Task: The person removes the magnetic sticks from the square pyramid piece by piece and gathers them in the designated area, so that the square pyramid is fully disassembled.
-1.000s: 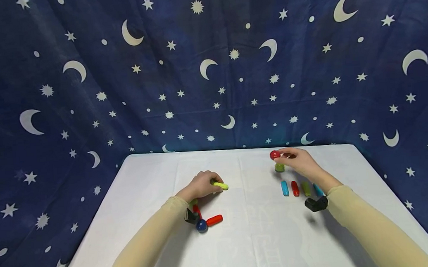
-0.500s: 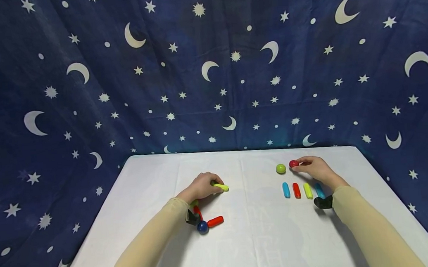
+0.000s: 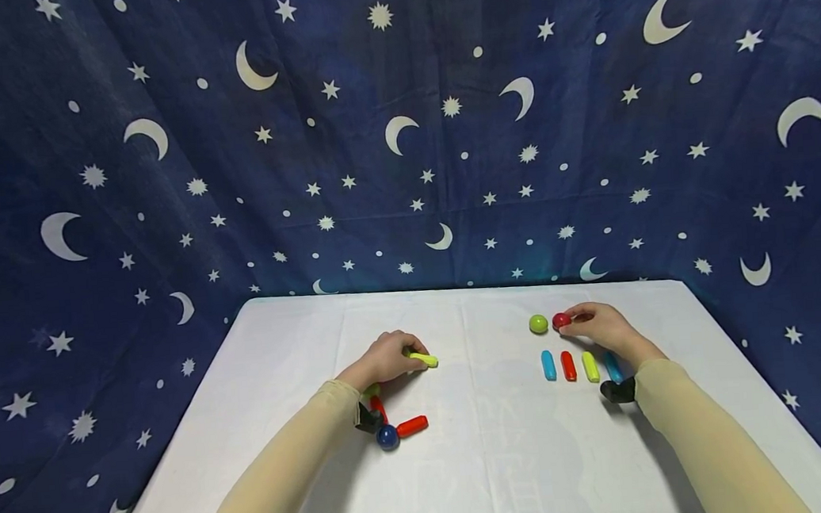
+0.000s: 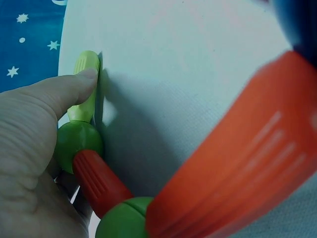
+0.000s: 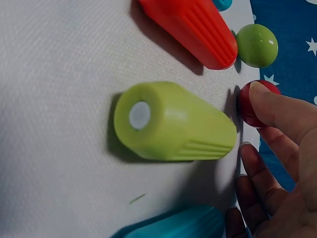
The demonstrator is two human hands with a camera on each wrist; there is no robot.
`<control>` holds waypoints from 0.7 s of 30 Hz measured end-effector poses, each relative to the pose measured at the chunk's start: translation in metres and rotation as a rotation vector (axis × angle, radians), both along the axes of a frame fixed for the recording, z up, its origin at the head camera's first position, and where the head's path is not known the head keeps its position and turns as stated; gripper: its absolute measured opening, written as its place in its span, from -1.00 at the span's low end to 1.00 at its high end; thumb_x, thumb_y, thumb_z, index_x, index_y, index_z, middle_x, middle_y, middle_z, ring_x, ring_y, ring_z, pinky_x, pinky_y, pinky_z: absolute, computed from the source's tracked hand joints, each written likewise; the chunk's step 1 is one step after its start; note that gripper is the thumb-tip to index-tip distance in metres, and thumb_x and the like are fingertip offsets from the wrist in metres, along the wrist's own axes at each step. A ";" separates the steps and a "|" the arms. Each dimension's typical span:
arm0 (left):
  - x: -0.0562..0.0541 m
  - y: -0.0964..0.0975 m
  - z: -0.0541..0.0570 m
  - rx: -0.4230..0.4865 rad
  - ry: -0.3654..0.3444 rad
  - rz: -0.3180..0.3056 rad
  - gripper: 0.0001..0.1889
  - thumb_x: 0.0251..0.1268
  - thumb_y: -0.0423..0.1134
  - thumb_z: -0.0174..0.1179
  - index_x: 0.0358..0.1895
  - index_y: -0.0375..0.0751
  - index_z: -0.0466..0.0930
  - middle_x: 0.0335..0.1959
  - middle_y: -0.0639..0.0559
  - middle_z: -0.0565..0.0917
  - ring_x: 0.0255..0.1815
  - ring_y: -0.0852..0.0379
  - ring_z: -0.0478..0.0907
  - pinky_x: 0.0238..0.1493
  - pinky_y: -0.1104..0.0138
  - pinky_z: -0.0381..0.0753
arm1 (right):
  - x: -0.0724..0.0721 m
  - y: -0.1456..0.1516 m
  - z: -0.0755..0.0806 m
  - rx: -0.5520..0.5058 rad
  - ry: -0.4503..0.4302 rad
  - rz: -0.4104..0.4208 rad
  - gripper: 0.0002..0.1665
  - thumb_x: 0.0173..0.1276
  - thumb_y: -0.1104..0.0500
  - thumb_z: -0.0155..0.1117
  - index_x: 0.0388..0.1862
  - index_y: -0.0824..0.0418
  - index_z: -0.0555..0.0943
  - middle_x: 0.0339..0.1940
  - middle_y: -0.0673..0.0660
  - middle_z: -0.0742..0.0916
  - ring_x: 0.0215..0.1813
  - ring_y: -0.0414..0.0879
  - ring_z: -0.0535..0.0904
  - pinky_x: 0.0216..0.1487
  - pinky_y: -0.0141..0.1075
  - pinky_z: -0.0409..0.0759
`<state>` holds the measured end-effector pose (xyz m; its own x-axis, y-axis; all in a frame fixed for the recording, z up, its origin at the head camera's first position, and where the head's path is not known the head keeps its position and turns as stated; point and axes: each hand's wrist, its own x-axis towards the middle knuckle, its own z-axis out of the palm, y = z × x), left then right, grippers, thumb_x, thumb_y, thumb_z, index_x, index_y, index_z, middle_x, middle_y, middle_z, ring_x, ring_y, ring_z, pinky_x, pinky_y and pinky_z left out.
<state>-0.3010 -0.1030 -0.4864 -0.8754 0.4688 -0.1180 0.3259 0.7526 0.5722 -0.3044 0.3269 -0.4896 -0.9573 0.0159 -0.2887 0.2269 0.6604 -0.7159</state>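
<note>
In the head view my left hand (image 3: 391,356) grips a yellow-green rod (image 3: 424,360) low over the table. The left wrist view shows the thumb on that rod (image 4: 85,106), which joins a green ball (image 4: 79,144). A red rod (image 4: 101,183), a second green ball (image 4: 124,220) and a large near red rod (image 4: 237,153) follow in the chain. A blue ball (image 3: 387,437) has another red rod (image 3: 412,426) at its side. On the right, my right hand (image 3: 604,328) pinches a red ball (image 3: 561,321) between thumb and fingers, close beside a green ball (image 3: 538,324).
In front of the balls lies a row of loose rods: blue (image 3: 548,365), red (image 3: 568,365), yellow-green (image 3: 590,366) and blue (image 3: 613,367). The yellow-green rod's end bears a grey disc (image 5: 139,115). A star-patterned cloth (image 3: 402,130) hangs behind the white table (image 3: 483,474).
My right hand has carried the red ball from above the green ball down to its right side, then slightly left towards it. The left hand stays on its rod.
</note>
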 end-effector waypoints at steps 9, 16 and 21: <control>0.002 -0.001 0.000 0.012 -0.007 0.011 -0.85 0.28 -0.14 0.45 -0.13 0.02 0.77 -0.19 0.17 0.65 -0.06 0.09 0.45 0.10 0.16 0.43 | 0.001 0.000 0.000 -0.003 0.020 0.000 -0.25 0.34 0.00 0.48 0.34 0.36 0.44 0.24 0.43 0.52 0.21 0.30 0.40 0.31 0.20 0.39; 0.003 -0.001 -0.002 0.012 -0.013 0.022 -0.85 0.27 -0.14 0.46 -0.13 0.02 0.76 -0.17 0.15 0.63 -0.05 0.08 0.44 0.09 0.15 0.43 | 0.001 0.000 -0.001 -0.029 0.019 -0.010 -0.27 0.32 0.02 0.50 0.32 0.34 0.43 0.23 0.41 0.51 0.19 0.28 0.39 0.31 0.16 0.41; 0.002 -0.001 -0.001 0.012 -0.029 0.028 -0.84 0.28 -0.13 0.45 -0.11 0.02 0.76 -0.15 0.15 0.62 -0.04 0.07 0.41 0.08 0.15 0.43 | 0.000 0.000 -0.001 -0.032 0.012 -0.015 -0.22 0.32 -0.01 0.50 0.35 0.34 0.41 0.24 0.41 0.51 0.21 0.29 0.39 0.31 0.18 0.40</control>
<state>-0.2987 -0.1041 -0.4878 -0.8845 0.4457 -0.1381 0.2879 0.7542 0.5901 -0.3046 0.3270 -0.4910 -0.9605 0.0217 -0.2774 0.2277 0.6339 -0.7391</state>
